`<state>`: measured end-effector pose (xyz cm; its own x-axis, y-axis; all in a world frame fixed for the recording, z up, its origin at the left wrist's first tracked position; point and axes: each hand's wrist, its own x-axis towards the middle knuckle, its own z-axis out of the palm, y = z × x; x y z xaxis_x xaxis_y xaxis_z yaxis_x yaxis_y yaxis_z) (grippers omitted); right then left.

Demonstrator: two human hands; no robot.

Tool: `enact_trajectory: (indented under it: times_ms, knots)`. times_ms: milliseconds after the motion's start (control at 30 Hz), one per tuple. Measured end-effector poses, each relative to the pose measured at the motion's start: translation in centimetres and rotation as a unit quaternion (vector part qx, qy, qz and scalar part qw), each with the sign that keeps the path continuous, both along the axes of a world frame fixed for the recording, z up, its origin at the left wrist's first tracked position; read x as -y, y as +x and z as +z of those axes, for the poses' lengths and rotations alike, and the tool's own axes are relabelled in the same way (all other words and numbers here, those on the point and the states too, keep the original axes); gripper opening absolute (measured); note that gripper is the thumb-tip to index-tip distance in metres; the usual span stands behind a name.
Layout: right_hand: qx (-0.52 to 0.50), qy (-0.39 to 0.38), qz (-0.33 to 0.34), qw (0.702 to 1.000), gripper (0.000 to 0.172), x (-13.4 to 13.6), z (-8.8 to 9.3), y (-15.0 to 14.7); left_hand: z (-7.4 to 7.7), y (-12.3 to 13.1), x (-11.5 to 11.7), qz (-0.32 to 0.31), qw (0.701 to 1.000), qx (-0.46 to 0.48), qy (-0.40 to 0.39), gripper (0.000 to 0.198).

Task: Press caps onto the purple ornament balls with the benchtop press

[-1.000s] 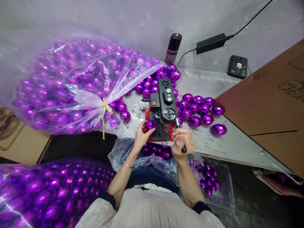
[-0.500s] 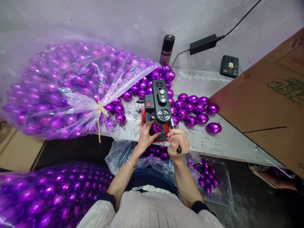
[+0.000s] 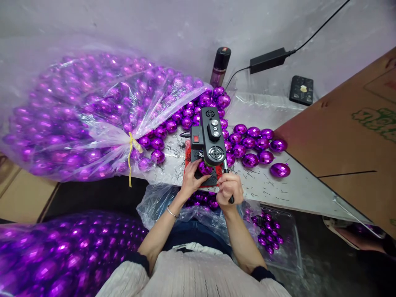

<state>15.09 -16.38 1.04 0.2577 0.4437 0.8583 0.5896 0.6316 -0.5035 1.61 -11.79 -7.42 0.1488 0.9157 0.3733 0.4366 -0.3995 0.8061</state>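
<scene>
L hand (image 3: 189,181), fingers gripping purple ball (image 3: 205,168) under blk machine (image 3: 213,138), R hand (image 3: 229,190), fingers rd lever (image 3: 225,166)

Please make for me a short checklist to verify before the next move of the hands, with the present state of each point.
1. Left hand steadies the purple ball: ok.
2. Ball sits under the black device's head: ok; its top is partly hidden.
3. Right hand grips the lever: ok.
4. Left fingers clear of the head's underside: cannot tell.
5. Red switch on: cannot tell.
6. Loose balls well away from the device: not ok, several lie close beside it.
</scene>
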Motion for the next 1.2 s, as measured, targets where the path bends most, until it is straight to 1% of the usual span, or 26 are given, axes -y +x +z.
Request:
enact_trajectory:
  times_ms: [233,567,633,733,800,867,900,1033,1100,1133,1200]
  knots:
    - [-0.013,0.027,-0.023,0.999,0.036,-0.5,-1.0,-0.3,0.0,0.1,0.0,0.009,1.0,-0.009,-0.026,0.065]
    - [-0.059,0.017,0.04,0.997,0.035,-0.7,-2.9,-0.2,0.0,0.1,0.0,0.006,1.0,-0.014,-0.025,0.064]
    - [-0.054,0.005,0.041,0.998,0.036,-0.6,-3.3,-0.3,0.0,0.1,-0.1,0.0,1.0,-0.01,-0.029,0.063]
    - [-0.036,0.009,0.04,0.999,0.035,-0.7,-3.9,-0.3,0.1,0.1,-0.2,0.001,0.999,-0.01,-0.034,0.064]
    - [-0.034,0.017,0.043,0.998,0.035,-0.7,-3.8,-0.3,0.1,0.1,-0.3,0.004,0.999,-0.013,-0.035,0.064]
    - [-0.045,0.011,0.044,0.998,0.035,-0.5,-3.0,-0.3,0.1,0.1,-0.3,0.004,0.999,-0.012,-0.033,0.065]
    - [-0.052,0.004,0.039,0.998,0.035,-0.4,-2.2,-0.3,0.1,0.2,-0.3,0.003,0.999,-0.01,-0.033,0.066]
    - [-0.059,-0.039,0.012,0.997,0.035,0.1,2.0,-0.1,0.1,0.1,0.2,0.008,1.0,0.002,-0.028,0.067]
    - [-0.06,-0.063,0.011,0.996,0.035,0.2,3.9,0.0,-0.1,-0.4,1.4,0.022,1.0,0.007,-0.011,0.068]
    - [-0.06,-0.069,0.01,0.996,0.036,0.2,4.6,0.0,-0.3,-0.8,2.2,0.027,1.0,0.004,0.004,0.069]
    - [-0.06,-0.069,0.007,0.996,0.037,0.2,5.3,0.0,-0.9,-1.8,4.4,0.016,0.999,-0.019,0.042,0.072]
